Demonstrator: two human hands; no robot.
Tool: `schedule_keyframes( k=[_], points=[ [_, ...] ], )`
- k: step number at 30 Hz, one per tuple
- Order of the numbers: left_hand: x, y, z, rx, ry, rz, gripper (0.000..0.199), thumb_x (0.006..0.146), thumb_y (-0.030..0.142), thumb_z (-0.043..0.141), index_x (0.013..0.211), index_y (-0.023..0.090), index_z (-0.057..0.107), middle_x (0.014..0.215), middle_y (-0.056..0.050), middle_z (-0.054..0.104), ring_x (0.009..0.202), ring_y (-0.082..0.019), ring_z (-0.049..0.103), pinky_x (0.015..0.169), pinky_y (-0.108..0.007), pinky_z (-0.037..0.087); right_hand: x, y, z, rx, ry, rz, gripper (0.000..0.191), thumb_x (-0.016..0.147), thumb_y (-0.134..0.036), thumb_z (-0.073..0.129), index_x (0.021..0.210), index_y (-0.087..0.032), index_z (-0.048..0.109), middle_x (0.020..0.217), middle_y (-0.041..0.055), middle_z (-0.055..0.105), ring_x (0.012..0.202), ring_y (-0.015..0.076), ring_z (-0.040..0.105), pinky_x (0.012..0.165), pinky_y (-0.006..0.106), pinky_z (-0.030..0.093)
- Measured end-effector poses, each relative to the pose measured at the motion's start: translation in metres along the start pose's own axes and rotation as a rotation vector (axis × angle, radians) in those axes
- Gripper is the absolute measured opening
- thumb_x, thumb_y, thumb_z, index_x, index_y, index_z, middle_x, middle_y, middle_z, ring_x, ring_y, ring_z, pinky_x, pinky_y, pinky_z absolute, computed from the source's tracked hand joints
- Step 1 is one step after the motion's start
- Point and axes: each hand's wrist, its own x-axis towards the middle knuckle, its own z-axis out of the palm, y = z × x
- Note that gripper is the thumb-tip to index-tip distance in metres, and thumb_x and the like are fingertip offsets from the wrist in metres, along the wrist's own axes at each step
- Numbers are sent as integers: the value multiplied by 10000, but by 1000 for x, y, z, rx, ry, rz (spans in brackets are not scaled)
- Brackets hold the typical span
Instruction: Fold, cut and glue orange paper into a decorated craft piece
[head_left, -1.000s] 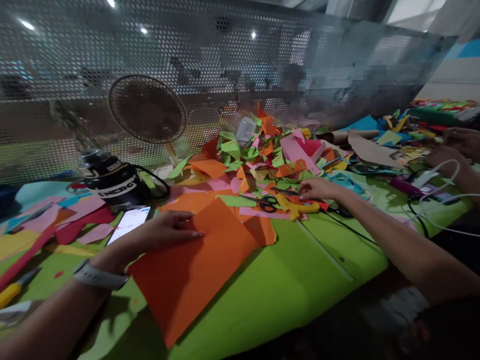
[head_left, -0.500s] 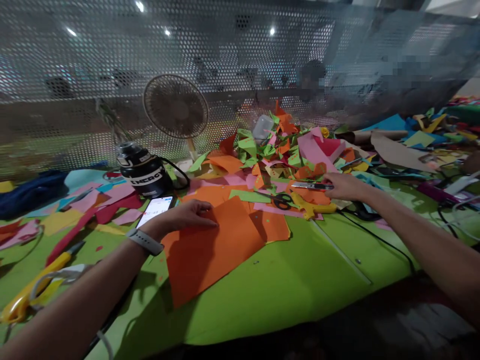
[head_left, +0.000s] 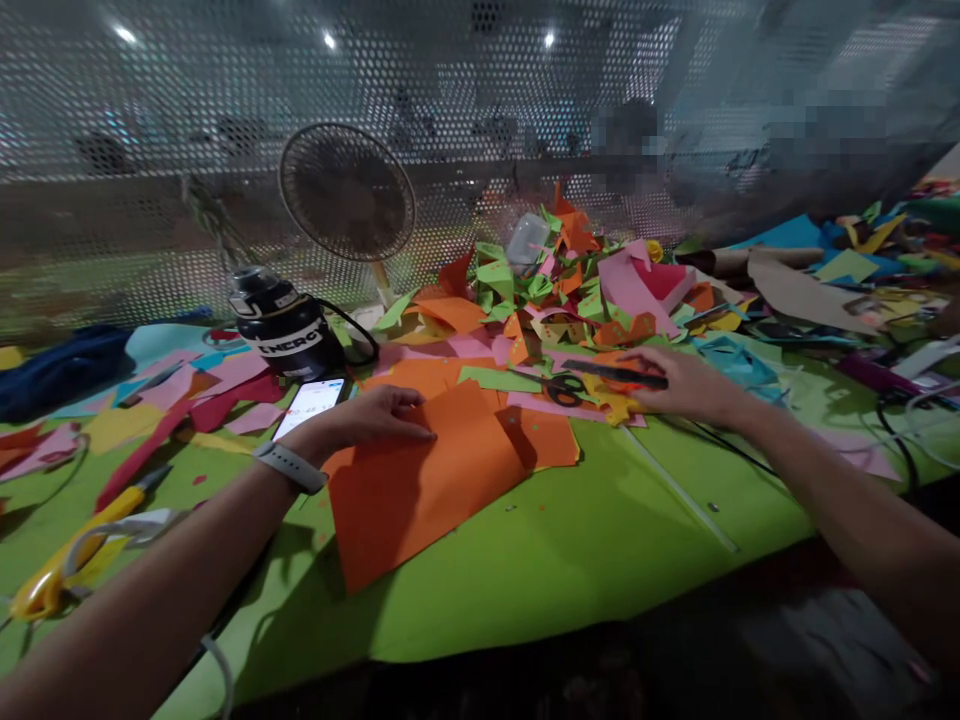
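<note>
My left hand [head_left: 379, 415], with a grey band on its wrist, rests on an orange paper sheet [head_left: 431, 500]. Its fingers are stretched out and apart at the sheet's upper left part. In my right hand [head_left: 671, 385] is a utility knife [head_left: 615, 375], dark and slim, pointing left above the table. Below that hand a yellow-handled tool [head_left: 616, 408] is partly covered. Black-handled scissors [head_left: 566, 390] lie just left of it. More orange paper [head_left: 551, 440] lies under the sheet's right edge.
A lit phone [head_left: 311, 405] and a black bottle [head_left: 281, 325] stand near my left hand, with a fan [head_left: 349, 190] behind. Folded paper scraps [head_left: 517, 280] are heaped at the back. Another yellow-handled tool [head_left: 75, 560] lies at left on the green table cover [head_left: 562, 560].
My right hand has turned the utility knife, so its dark side now shows, and has shifted slightly. The yellow-handled tool is now more covered by this hand. My left hand stays on the sheet.
</note>
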Motion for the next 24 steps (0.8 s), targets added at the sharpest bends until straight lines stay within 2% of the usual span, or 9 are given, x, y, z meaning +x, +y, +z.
schedule_keyframes(
  k=[3, 6, 12, 16, 20, 24],
  points=[
    [1, -3, -1, 16, 17, -6, 528, 519, 494, 769, 898, 159, 620, 795, -7, 621, 789, -196, 563, 606, -242, 413, -6, -21, 16, 50, -91, -172, 406, 764, -330, 595, 1141, -184, 632, 1114, 126, 672, 986, 297, 636, 817, 392, 502],
    [1, -5, -2, 12, 31, -35, 637, 503, 502, 778, 1017, 156, 626, 867, -31, 658, 849, -224, 592, 649, -260, 452, -11, -38, 28, 83, -166, -254, 377, 789, -285, 577, 1142, -171, 644, 1065, 133, 668, 939, 278, 641, 806, 392, 503],
    [-2, 0, -4, -3, 40, -89, 730, 500, 491, 791, 1128, 164, 610, 1001, -60, 696, 942, -251, 617, 729, -279, 498, -14, -53, 36, 108, -201, -322, 366, 801, -266, 598, 1150, -169, 652, 1066, 131, 648, 951, 272, 626, 821, 392, 497],
    [-2, 1, -3, -15, 7, -51, 678, 523, 500, 781, 1101, 178, 631, 989, -55, 706, 933, -252, 629, 733, -281, 503, -13, -53, 42, 136, -208, -349, 354, 805, -252, 619, 1151, -193, 664, 1061, 118, 635, 949, 261, 615, 820, 386, 492],
    [2, -3, -4, -12, 19, -18, 707, 529, 486, 768, 1154, 197, 606, 1063, -52, 702, 969, -252, 620, 766, -281, 506, -9, -58, 48, 150, -246, -377, 365, 859, -254, 600, 1215, -191, 653, 1038, 125, 611, 935, 255, 599, 780, 369, 487],
    [6, -7, -8, 114, -18, 31, 690, 599, 512, 712, 1183, 163, 602, 1144, -78, 686, 1013, -273, 625, 818, -302, 511, -6, -68, 53, 119, -225, -404, 364, 873, -214, 605, 1234, -209, 650, 1024, 107, 600, 956, 244, 582, 801, 354, 479]
  ],
)
